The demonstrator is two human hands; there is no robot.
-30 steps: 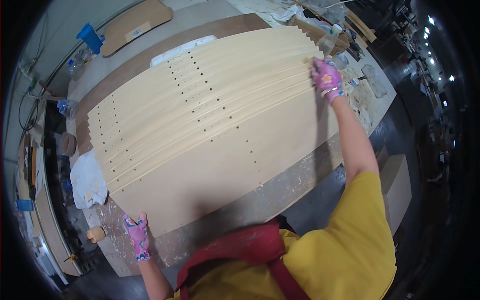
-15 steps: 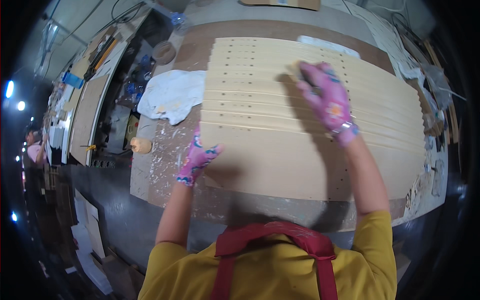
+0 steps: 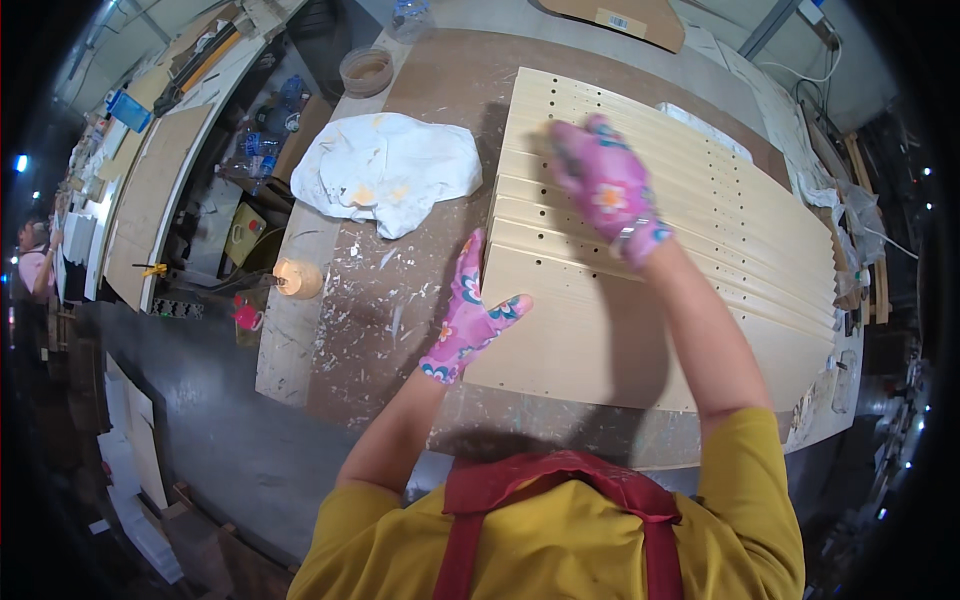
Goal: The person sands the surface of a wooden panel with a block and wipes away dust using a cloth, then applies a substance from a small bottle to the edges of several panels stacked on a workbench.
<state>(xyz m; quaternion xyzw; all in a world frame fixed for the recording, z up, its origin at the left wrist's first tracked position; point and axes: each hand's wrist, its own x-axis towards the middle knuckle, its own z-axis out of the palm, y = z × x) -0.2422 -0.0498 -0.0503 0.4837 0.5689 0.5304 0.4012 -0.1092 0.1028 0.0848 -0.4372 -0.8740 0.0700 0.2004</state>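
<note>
Pale wooden boards (image 3: 560, 330), overlapping like steps and dotted with small dark holes, lie on the worktable. My left hand (image 3: 474, 315), in a pink flowered glove, rests against their left edge. Its fingers are stretched along the edge and the thumb is spread over the nearest board. Over the boards farther back is my right hand (image 3: 610, 190), gloved alike and blurred by motion. Its fingers are bent round something I cannot make out; a yellowish edge shows at the fingertips. A crumpled white cloth (image 3: 385, 165) with yellowish stains lies left of the boards.
The paint-spattered worktable (image 3: 370, 330) carries a wooden peg-like piece (image 3: 298, 278) at its left edge and a round tub (image 3: 366, 72) at the far left. Cardboard (image 3: 620, 20) lies at the back. Plastic bottles (image 3: 262, 140) fill a shelf at left. A person (image 3: 38, 262) stands far left.
The view has shifted, so the boards appear farther right and turned. My right hand has moved toward the boards' left end. My left hand stays at their left edge.
</note>
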